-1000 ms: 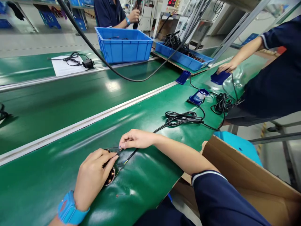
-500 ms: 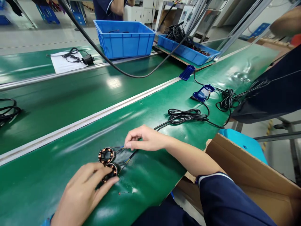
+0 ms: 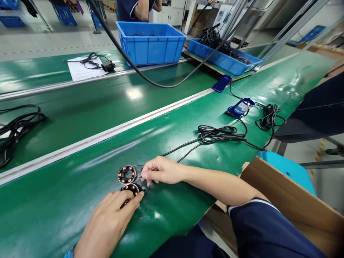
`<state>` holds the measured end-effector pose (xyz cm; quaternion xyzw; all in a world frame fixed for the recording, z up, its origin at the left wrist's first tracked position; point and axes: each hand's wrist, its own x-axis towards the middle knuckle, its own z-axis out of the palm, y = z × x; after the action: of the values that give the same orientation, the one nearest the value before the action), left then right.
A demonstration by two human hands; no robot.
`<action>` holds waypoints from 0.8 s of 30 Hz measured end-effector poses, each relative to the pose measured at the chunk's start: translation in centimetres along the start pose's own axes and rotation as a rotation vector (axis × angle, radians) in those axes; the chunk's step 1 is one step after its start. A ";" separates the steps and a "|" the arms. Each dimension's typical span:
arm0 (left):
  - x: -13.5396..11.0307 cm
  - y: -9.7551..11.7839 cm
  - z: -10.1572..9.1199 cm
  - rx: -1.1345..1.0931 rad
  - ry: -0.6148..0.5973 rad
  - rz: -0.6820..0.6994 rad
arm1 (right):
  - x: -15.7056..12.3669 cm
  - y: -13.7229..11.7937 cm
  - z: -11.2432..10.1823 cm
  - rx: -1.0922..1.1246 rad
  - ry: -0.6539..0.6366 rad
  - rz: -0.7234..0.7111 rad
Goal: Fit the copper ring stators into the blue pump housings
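Note:
Two ring-shaped motor stators (image 3: 127,174) with copper windings lie side by side on the green bench mat. My left hand (image 3: 111,213) is closed on the nearer stator (image 3: 131,187), thumb and fingers on its rim and partly covering it. Thin wires run rightward from both rings. My right hand (image 3: 158,171) pinches some of these wires just right of the farther ring; the fingertips hide exactly which ones. Black cable (image 3: 219,133) leads from behind my right hand to a loose coil on the mat.
A dark blue plastic housing (image 3: 242,107) and its blue cover piece (image 3: 221,83) lie at the right. Blue bins (image 3: 153,46) stand at the back. Black cable (image 3: 21,125) lies at the left. An open cardboard box (image 3: 285,200) is beside my right arm. Another person stands at the far right.
My right hand has moved down, nearer the stators, along the wires. My left hand's thumb has shifted closer to its fingers. The view has swung slightly left.

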<state>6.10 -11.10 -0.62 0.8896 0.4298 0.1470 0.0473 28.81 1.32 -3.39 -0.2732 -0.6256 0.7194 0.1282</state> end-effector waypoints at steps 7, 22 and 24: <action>0.1 -1.0 0.3 -0.149 0.123 -0.027 | -1.1 -2.1 -1.7 -0.076 0.153 -0.199; 1.5 -4.2 0.6 -0.028 0.016 -0.072 | 2.0 0.1 -1.8 0.052 0.159 -0.048; 1.5 -4.2 0.5 -0.036 0.009 -0.076 | 2.4 0.4 -1.5 0.190 0.151 -0.005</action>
<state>3.98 -7.28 -1.70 0.8709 0.4610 0.1568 0.0668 27.74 3.78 -4.39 -0.3116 -0.5437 0.7527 0.2019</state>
